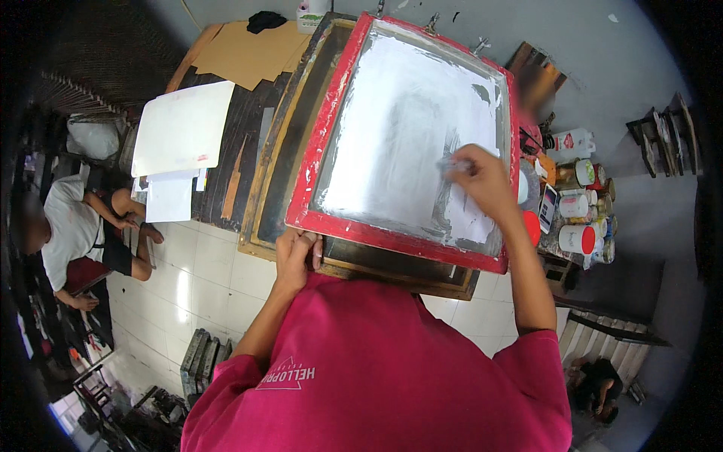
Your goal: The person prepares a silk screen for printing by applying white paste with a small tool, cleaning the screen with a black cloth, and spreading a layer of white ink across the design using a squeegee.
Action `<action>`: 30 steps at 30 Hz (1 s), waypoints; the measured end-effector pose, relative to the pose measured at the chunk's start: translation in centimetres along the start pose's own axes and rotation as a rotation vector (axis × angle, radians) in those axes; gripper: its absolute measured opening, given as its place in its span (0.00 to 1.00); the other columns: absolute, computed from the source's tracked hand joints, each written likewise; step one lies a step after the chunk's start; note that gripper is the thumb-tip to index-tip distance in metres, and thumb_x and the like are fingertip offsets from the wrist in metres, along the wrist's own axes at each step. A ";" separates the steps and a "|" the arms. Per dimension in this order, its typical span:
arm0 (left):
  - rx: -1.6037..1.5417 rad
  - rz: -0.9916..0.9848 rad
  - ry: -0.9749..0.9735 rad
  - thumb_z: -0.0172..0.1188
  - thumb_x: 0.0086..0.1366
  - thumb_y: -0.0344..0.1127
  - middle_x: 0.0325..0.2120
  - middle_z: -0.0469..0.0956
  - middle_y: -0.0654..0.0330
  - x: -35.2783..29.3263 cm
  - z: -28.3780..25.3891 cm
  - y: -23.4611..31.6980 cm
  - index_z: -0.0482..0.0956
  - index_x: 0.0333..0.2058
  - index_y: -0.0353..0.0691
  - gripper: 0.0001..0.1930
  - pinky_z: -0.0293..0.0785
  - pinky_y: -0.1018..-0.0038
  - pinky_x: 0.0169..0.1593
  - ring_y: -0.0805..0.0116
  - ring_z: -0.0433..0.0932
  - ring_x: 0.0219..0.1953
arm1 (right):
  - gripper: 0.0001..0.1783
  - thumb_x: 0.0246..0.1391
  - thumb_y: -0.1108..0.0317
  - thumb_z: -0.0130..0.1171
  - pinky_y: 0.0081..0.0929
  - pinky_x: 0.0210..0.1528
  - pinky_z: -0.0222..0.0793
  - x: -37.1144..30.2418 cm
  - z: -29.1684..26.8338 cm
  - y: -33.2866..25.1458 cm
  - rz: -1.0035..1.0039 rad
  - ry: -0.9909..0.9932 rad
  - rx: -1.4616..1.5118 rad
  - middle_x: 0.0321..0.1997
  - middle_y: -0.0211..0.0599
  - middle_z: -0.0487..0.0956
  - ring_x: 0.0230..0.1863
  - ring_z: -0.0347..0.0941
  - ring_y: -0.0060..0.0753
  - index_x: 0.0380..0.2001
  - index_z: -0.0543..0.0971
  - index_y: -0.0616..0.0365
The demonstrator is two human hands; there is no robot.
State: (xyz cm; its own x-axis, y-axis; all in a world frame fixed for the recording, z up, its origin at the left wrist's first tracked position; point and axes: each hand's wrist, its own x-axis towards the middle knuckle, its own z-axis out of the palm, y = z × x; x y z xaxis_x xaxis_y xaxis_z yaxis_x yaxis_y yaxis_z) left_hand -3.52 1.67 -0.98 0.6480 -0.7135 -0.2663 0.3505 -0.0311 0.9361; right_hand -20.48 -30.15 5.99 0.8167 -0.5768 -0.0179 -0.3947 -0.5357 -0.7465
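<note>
A red-edged screen printing frame [403,245] lies tilted in front of me, its mesh showing mostly white with grey smears. My right hand [482,181] is closed on a small crumpled greyish rag [454,164], pressed to the right part of the mesh, where a dark grey streak runs down. At the near left corner of the red frame, my left hand [296,260] has its fingers curled round the edge. Beneath sits a larger wooden frame [254,218], partly covered by the red one.
Metal clamps [431,24] stand at the far edge. On the left, a dark table [218,181] bears white sheets [184,128], brown cardboard [245,53] and a wooden stick [235,181]. Several paint tubs [576,237] crowd the right. A seated person [71,226] is at far left, another [600,386] lower right.
</note>
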 end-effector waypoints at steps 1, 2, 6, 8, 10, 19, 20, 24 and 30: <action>0.000 0.008 -0.009 0.48 0.66 0.39 0.16 0.70 0.62 0.2 -0.1 0.0 0.72 0.27 0.35 0.14 0.62 0.76 0.20 0.75 0.66 0.15 | 0.07 0.48 0.75 0.62 0.27 0.38 0.72 0.3 2.0 -0.8 -0.085 -0.011 0.023 0.33 0.39 0.79 0.34 0.76 0.32 0.33 0.79 0.59; 0.003 0.008 -0.011 0.48 0.66 0.39 0.17 0.70 0.62 0.2 -0.1 0.1 0.72 0.27 0.35 0.14 0.62 0.76 0.20 0.74 0.66 0.15 | 0.07 0.48 0.77 0.59 0.30 0.41 0.73 0.0 4.1 -1.0 -0.218 -0.096 -0.020 0.35 0.42 0.78 0.37 0.76 0.38 0.33 0.79 0.59; 0.003 0.006 0.001 0.49 0.66 0.39 0.16 0.70 0.62 0.2 -0.1 0.0 0.73 0.28 0.34 0.14 0.61 0.76 0.20 0.74 0.66 0.15 | 0.10 0.45 0.83 0.56 0.37 0.44 0.72 1.4 7.5 -2.2 -0.535 -0.042 -0.287 0.35 0.47 0.77 0.42 0.74 0.51 0.34 0.77 0.63; 0.008 -0.002 0.010 0.49 0.66 0.39 0.16 0.70 0.62 -0.1 0.0 0.1 0.73 0.28 0.34 0.14 0.62 0.76 0.20 0.74 0.67 0.15 | 0.11 0.44 0.83 0.54 0.40 0.45 0.72 4.9 6.3 1.4 -0.466 0.103 -0.394 0.35 0.49 0.76 0.43 0.73 0.54 0.34 0.77 0.64; 0.015 0.003 0.025 0.49 0.66 0.38 0.16 0.70 0.61 0.0 0.1 0.1 0.73 0.28 0.33 0.13 0.62 0.76 0.20 0.74 0.67 0.15 | 0.09 0.48 0.81 0.52 0.43 0.43 0.71 7.5 2.5 5.0 -0.340 0.267 -0.465 0.38 0.53 0.77 0.41 0.74 0.56 0.35 0.76 0.64; 0.007 0.008 0.032 0.50 0.65 0.38 0.16 0.72 0.60 0.0 -0.1 -0.3 0.72 0.26 0.33 0.14 0.63 0.76 0.20 0.75 0.68 0.14 | 0.17 0.43 0.84 0.51 0.41 0.54 0.68 8.2 6.6 5.2 -0.613 0.201 -0.458 0.40 0.51 0.77 0.49 0.73 0.54 0.39 0.78 0.64; 0.029 0.010 0.025 0.50 0.65 0.38 0.16 0.72 0.60 -0.1 -0.3 -0.3 0.72 0.26 0.33 0.14 0.63 0.76 0.20 0.74 0.68 0.14 | 0.15 0.44 0.82 0.51 0.43 0.51 0.68 10.5 4.0 5.6 -0.411 0.223 -0.423 0.38 0.54 0.76 0.45 0.72 0.56 0.37 0.78 0.65; 0.038 0.021 0.008 0.50 0.65 0.37 0.15 0.71 0.60 0.2 -0.3 0.0 0.72 0.25 0.33 0.14 0.63 0.76 0.19 0.74 0.68 0.14 | 0.12 0.46 0.83 0.51 0.44 0.49 0.69 12.7 2.5 6.9 -0.192 0.311 -0.493 0.38 0.55 0.77 0.44 0.73 0.57 0.35 0.79 0.66; 0.029 0.020 0.034 0.50 0.64 0.37 0.15 0.71 0.60 0.0 0.1 0.0 0.72 0.25 0.32 0.14 0.63 0.75 0.19 0.73 0.68 0.13 | 0.14 0.46 0.83 0.50 0.41 0.53 0.67 13.4 8.0 5.7 -0.596 0.313 -0.312 0.42 0.52 0.78 0.48 0.73 0.53 0.38 0.78 0.67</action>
State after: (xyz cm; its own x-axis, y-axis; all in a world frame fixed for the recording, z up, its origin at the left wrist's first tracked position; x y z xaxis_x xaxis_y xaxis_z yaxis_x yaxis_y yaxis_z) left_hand -3.56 1.60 -0.93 0.6774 -0.6901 -0.2546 0.3175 -0.0379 0.9475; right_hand -8.42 -36.03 -3.78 0.7901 -0.2571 0.5564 -0.0614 -0.9364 -0.3454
